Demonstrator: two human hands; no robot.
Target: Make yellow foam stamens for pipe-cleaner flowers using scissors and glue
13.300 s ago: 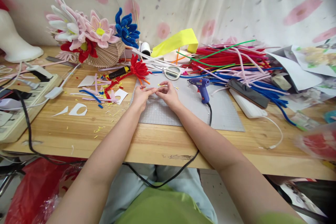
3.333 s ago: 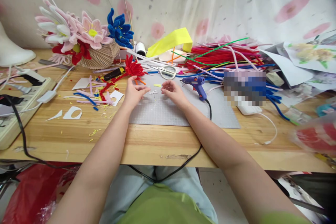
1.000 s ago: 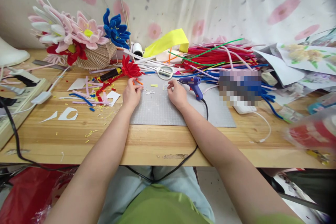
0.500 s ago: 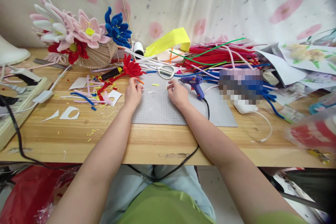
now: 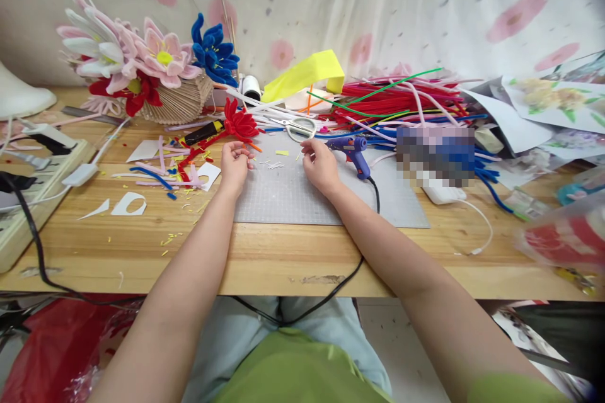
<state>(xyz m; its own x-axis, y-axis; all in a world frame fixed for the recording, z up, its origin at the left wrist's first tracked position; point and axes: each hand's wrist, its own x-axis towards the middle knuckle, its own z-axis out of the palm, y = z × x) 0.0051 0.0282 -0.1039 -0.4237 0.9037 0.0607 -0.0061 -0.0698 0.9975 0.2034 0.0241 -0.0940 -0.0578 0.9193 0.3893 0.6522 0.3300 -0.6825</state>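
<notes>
Whatever the right hand (image 5: 320,165) pinches is too small to identify.

Wooden tabletop (image 5: 265,258), cluttered. Far left: woven basket (image 5: 177,101) holding pink, white, red and blue pipe-cleaner flowers (image 5: 142,56). A separate red pipe-cleaner flower (image 5: 239,119) lies just right of the basket. Scissors (image 5: 299,128) beyond the far edge of the grey cutting mat (image 5: 302,192). Blue glue gun (image 5: 352,152) rests on the mat, black cord trailing off the front edge. Large heap of red, blue, pink and green pipe cleaners (image 5: 401,104) at right rear. Yellow paper strip (image 5: 307,72) behind scissors. White power strip (image 5: 28,195) at left edge. White paper cutouts (image 5: 125,204) and coloured offcuts scattered left of the mat.
</notes>
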